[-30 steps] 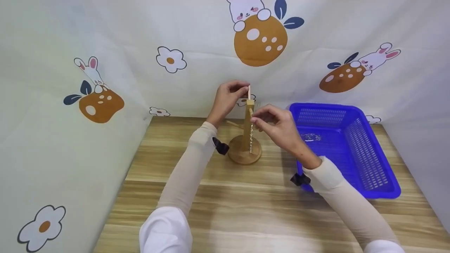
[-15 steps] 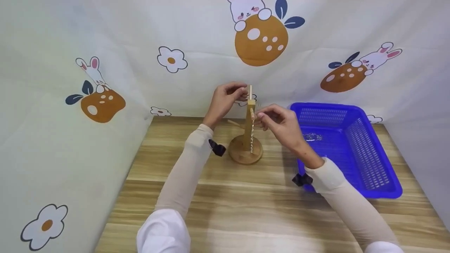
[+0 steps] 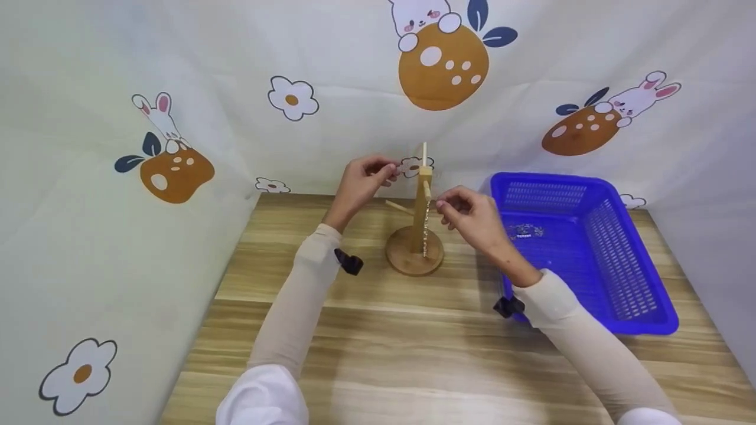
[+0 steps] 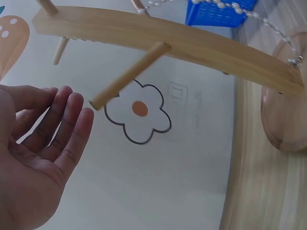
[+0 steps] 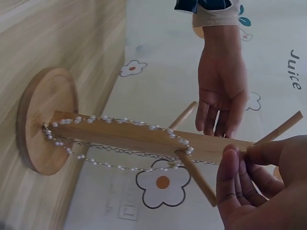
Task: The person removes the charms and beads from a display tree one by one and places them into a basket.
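Note:
A wooden jewellery stand (image 3: 420, 206) with a round base and several pegs stands upright on the table. A pearl-beaded necklace (image 5: 108, 120) hangs in a loop from one peg (image 5: 196, 177), its lower end down by the base. Behind it in the right wrist view a second, plainer chain (image 5: 124, 152) hangs along the post. My left hand (image 3: 360, 183) is left of the post, fingers loosely bent and holding nothing, near the tip of another peg (image 4: 129, 76). To the right of the stand, my right hand (image 3: 475, 218) has loosely curled fingers beside the necklace's peg, apparently with nothing between them.
A blue plastic basket (image 3: 664, 295) stands right of the stand, with a small heap of silvery jewellery (image 3: 524, 231) inside. Behind the wood-grain table (image 3: 366, 354) hangs a printed cloth (image 3: 348, 47) with rabbits and flowers.
My left hand has drawn away from the upper peg, leftward and down. My right hand has backed off slightly from the necklace's peg, down and right. The necklace stays hanging.

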Demonstrator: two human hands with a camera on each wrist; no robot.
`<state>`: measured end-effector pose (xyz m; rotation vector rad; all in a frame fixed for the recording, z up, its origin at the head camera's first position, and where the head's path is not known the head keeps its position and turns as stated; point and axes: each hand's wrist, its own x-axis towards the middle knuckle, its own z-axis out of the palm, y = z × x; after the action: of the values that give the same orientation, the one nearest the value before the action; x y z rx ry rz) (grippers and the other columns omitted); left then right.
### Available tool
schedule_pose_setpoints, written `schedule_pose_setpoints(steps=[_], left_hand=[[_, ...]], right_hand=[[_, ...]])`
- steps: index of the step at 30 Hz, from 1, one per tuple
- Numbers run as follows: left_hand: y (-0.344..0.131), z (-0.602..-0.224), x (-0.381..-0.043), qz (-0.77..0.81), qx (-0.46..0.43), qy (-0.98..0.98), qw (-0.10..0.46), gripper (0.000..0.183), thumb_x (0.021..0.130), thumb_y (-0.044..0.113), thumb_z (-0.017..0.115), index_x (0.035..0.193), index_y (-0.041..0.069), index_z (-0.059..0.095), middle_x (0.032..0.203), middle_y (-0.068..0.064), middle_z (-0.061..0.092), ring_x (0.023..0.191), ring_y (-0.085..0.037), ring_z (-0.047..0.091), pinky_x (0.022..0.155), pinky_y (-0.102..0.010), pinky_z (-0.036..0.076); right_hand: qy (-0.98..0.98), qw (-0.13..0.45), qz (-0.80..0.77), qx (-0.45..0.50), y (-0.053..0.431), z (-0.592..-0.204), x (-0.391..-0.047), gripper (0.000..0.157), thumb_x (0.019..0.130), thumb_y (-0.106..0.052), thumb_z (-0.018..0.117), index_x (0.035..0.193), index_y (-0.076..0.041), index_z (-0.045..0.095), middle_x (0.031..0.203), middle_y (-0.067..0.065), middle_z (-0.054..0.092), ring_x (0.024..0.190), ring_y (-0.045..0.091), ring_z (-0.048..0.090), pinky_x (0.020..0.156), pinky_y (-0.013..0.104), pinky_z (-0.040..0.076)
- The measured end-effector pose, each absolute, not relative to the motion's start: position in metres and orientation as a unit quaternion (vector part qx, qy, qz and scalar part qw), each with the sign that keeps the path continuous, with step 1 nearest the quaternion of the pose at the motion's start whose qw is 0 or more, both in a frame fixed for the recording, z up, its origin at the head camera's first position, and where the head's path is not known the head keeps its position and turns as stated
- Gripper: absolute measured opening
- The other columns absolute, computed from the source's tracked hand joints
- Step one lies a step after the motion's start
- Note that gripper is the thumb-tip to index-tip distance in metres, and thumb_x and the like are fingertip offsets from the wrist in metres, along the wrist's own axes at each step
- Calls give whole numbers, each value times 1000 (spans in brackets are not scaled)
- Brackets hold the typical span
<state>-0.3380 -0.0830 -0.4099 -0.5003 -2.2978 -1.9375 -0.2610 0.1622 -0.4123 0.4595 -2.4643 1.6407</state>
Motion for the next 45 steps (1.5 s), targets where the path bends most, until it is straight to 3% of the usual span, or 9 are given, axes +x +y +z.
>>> schedule_pose_setpoints(steps=[6,9,11,17,21,24,30,37,45], left_hand=[[-95,-426,-332,-610,-167,-774,35,23,105,16,69,118,-1,77,110,-16,78,99,-30,74,91,-37,66],[-100,-434,-329,-595,-178,-783,27,23,104,20,71,120,4,78,113,-14,78,103,-29,73,94,-36,64],[-103,-439,-327,-585,-188,-788,19,25,103,22,73,121,5,78,116,-12,78,103,-20,71,93,-31,62],[-110,-452,-320,-604,-221,-765,-30,31,99,20,78,124,2,74,123,-16,75,106,-19,73,97,-30,62],[-111,-457,-319,-620,-234,-748,-36,33,96,13,80,122,-5,71,120,-20,74,100,-17,72,93,-27,63],[-110,-460,-318,-629,-226,-744,-29,31,94,10,81,117,-7,70,113,-15,73,95,-15,71,89,-25,64],[-110,-465,-318,-637,-205,-742,-33,16,97,10,79,109,2,72,99,-7,74,90,-17,74,87,-28,65],[-109,-469,-318,-644,-187,-742,-23,14,97,7,78,108,3,70,99,-8,73,89,-19,74,86,-30,66],[-108,-469,-319,-649,-183,-738,-17,12,98,7,76,108,1,73,101,-9,74,91,-18,75,93,-42,67]], right_hand=[[-846,58,513,136,160,-423,-262,14,99,2,65,109,7,75,94,22,77,70,20,71,62,33,66],[-855,58,500,126,158,-427,-262,15,98,3,65,110,6,76,96,21,78,70,16,70,63,35,67],[-864,55,486,121,157,-428,-261,16,98,2,67,110,5,76,97,21,79,69,15,70,61,31,66],[-882,42,456,112,154,-434,-260,15,98,-5,71,109,2,77,95,19,79,66,9,68,57,18,59],[-881,29,460,110,150,-437,-259,15,99,-7,73,110,1,77,98,18,79,73,19,72,59,19,60],[-881,35,458,110,147,-439,-259,14,98,-9,75,109,1,77,95,18,79,76,27,74,59,18,58],[-882,69,453,105,141,-445,-260,11,96,-9,78,101,1,78,87,16,78,70,19,70,55,16,55],[-870,87,476,94,136,-451,-260,10,95,-1,76,103,5,77,93,21,79,75,34,76,55,14,57],[-878,102,458,88,136,-452,-260,8,93,-1,76,100,2,79,91,17,80,73,21,74,58,11,55]])
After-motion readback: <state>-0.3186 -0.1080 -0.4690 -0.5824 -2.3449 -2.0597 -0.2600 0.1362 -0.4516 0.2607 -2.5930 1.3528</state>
